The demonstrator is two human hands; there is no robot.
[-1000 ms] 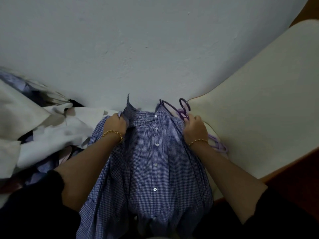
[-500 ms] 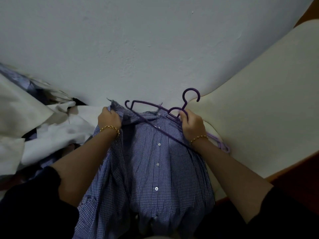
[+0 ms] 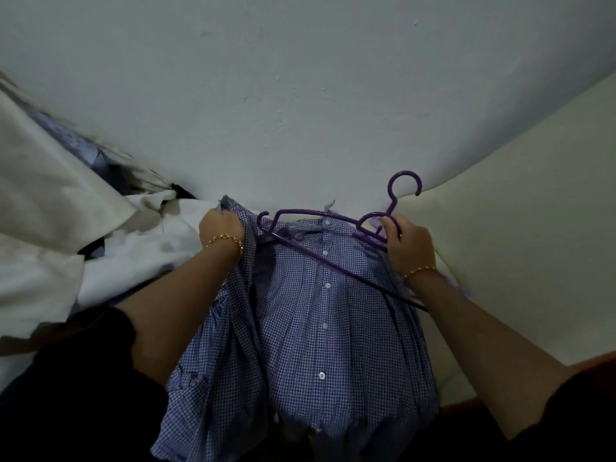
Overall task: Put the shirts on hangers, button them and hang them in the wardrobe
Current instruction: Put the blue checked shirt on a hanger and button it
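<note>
A blue checked shirt (image 3: 320, 328) with white buttons hangs down in front of me, its collar at the top. My left hand (image 3: 221, 228) grips the shirt's left shoulder near the collar. My right hand (image 3: 408, 243) holds a purple plastic hanger (image 3: 316, 258) at the base of its hook. The hook stands up above that hand. The hanger's left end lies at the shirt's collar opening, and its lower bar runs slanted across the shirt's front. Lighter purple hangers (image 3: 456, 285) show partly behind my right wrist.
A heap of white and bluish clothes (image 3: 110, 248) lies to the left. A cream surface (image 3: 520, 235) spreads on the right with a reddish-brown edge (image 3: 586, 365) below it. A pale plain wall (image 3: 300, 95) fills the top.
My right hand has lifted the purple hanger up from beside the collar and turned it so its arm reaches across the collar. My left hand moved a little left with the shoulder.
</note>
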